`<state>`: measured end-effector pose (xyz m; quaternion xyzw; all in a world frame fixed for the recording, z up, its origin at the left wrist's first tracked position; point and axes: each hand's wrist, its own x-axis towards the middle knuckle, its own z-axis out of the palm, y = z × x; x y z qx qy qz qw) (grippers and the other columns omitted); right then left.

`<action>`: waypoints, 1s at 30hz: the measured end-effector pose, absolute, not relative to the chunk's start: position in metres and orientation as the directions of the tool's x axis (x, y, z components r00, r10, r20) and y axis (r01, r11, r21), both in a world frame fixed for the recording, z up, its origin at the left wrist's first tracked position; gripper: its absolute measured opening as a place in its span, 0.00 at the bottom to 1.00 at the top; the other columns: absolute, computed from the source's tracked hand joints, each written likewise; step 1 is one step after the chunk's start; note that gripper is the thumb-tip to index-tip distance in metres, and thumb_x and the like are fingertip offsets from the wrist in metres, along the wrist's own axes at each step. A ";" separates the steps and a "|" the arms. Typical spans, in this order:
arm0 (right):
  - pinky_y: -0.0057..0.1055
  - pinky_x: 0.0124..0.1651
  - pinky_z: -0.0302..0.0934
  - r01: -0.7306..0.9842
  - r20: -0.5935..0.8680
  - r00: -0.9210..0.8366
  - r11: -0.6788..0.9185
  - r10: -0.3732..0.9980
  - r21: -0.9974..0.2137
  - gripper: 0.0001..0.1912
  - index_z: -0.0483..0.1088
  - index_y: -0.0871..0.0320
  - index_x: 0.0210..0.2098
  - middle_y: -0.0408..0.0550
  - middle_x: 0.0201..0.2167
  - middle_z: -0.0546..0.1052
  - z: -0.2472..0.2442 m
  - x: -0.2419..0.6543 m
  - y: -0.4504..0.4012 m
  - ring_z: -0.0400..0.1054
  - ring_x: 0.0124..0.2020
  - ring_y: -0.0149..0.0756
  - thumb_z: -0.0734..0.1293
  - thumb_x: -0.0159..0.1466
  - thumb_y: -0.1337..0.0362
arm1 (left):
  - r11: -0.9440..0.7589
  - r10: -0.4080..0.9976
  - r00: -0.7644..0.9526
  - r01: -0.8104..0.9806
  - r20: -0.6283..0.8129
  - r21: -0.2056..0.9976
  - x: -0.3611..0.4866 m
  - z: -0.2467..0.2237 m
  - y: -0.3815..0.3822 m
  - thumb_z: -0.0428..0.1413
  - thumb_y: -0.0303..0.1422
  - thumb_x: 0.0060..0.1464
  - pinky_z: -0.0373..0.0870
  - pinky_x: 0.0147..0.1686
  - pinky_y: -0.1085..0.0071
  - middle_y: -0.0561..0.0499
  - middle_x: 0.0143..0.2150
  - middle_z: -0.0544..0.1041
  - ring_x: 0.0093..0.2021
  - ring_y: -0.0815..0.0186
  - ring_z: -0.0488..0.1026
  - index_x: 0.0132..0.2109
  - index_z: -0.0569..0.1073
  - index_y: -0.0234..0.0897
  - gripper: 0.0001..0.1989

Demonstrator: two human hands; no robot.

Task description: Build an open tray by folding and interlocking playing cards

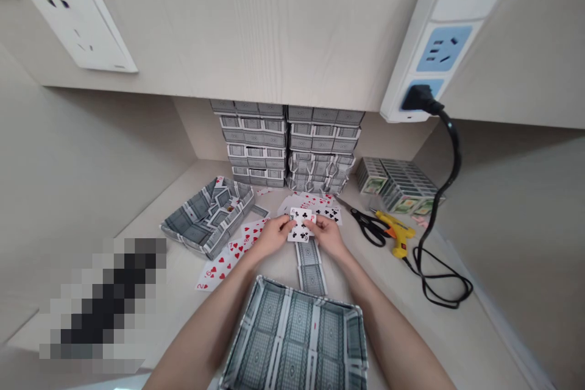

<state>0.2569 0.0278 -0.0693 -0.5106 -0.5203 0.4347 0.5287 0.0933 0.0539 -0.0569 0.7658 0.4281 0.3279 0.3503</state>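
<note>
A six of clubs playing card (300, 229) is pinched between my left hand (274, 234) and my right hand (328, 235), both closed on its side edges. Behind it, near the right thumb, shows the edge of another card with a red mark. Beneath the hands, face-down cards (312, 278) lie in a strip towards me. Close to my body, between the forearms, stands an open box (299, 317) made of grey-backed cards. Face-up red cards (222, 265) are spread by my left forearm. More face-up cards (329, 212) lie just beyond the hands.
Stacked card boxes (256, 134) stand against the back wall. At left sits an open card tray (192, 219) with loose pieces inside. Black scissors (372, 228), a yellow glue gun (400, 234) with its cord, and packed card decks (402, 183) lie right. A power strip (450, 42) hangs above.
</note>
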 end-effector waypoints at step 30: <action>0.24 0.16 0.53 0.197 0.107 -0.061 0.117 0.992 -0.973 0.14 0.62 0.58 0.24 0.39 0.10 0.68 -0.065 0.257 0.021 0.59 0.10 0.28 0.58 0.56 0.54 | -0.508 0.856 0.425 0.578 0.295 0.639 0.096 -0.048 0.042 0.41 0.38 0.56 0.52 0.24 0.75 0.56 0.20 0.61 0.22 0.71 0.58 0.27 0.61 0.36 0.14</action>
